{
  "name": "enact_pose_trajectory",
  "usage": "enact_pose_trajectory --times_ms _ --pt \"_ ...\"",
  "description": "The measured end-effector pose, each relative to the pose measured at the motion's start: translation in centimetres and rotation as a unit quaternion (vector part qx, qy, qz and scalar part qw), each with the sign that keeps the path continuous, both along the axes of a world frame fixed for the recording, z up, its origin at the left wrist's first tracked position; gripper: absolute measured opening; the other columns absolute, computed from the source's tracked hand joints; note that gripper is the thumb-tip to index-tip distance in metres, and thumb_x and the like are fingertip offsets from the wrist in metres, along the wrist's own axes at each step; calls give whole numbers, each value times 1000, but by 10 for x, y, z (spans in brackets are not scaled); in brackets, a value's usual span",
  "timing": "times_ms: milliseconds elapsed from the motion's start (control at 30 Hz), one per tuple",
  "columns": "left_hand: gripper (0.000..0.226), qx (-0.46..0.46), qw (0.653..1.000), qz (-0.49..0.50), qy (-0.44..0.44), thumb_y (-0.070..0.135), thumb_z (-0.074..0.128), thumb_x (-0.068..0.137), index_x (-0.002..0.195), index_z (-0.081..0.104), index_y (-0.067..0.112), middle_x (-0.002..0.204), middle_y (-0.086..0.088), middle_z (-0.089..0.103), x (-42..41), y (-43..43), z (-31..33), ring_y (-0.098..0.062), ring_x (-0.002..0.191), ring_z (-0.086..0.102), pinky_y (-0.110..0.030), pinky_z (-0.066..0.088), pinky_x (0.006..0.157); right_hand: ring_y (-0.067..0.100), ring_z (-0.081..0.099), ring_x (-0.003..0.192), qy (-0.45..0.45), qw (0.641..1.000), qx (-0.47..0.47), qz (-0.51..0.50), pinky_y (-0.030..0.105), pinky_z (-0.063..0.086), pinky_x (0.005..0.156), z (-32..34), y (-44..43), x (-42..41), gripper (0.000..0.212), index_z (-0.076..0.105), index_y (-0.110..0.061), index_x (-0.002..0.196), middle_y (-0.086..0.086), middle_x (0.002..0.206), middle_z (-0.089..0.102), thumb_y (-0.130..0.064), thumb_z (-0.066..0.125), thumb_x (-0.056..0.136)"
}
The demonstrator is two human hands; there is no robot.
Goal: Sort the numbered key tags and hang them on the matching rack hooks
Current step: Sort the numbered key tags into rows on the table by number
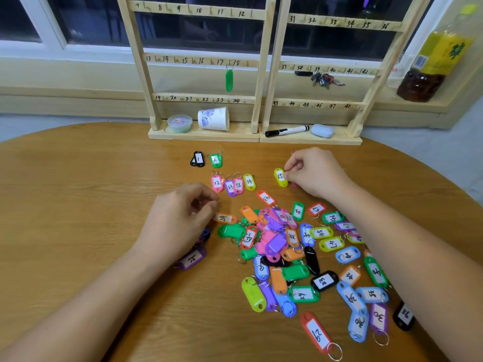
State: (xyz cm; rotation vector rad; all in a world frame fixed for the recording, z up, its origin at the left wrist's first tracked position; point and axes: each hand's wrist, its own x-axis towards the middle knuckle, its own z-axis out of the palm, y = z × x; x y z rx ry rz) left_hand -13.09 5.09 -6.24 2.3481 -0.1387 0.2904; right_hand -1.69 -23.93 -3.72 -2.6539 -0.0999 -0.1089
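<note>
While your right hand (313,173) reaches forward with its wrist bent inward, its curled thumb and forefinger pinch the right edge of tag 15 (280,177). This glossy yellow-green plastic oval has a white paper label and lies flat on the table (78,205), right of the row (234,183) marked 12, 13, 13, 14. Your left hand (177,220) sits knuckles-up at the left edge of the pile (300,252). Its fingers are curled, with thumb and forefinger tips close together just above orange tag 24 (225,218); whether they hold anything cannot be told. The pile is a jumble of coloured plastic tags with thin metal rings, lying between your forearms. Beyond it, the pale wooden rack (258,74) stands at the table's far edge, and a green tag (229,80) hangs near hook 18.
</note>
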Motion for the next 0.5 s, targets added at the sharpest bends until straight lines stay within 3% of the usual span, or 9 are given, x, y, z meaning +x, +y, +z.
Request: enact_pose_trajectory --times_ms 133,300,500 --pt "6 -6 1000 0 0 30 75 95 96 77 35 85 18 73 -1 1 1 0 80 69 -17 50 70 13 71 84 18 999 -28 2 31 58 78 1 10 4 9 76 -24 83 -7 78 74 -25 85 86" --pt "6 -1 1000 1 -7 29 76 95 96 77 34 85 18 72 0 1 1 0 81 67 -9 44 67 13 68 88 27 999 -33 -4 26 46 66 0 24 7 12 76 -26 80 -7 86 73 -27 86 86" --pt "5 5 1000 4 -7 29 75 95 96 77 34 86 18 72 -1 1 1 1 82 66 -8 43 68 9 68 85 23 1000 -12 6 23 44 61 -5 36 4 9 79 -24 83 -7 83 75 -29 84 88"
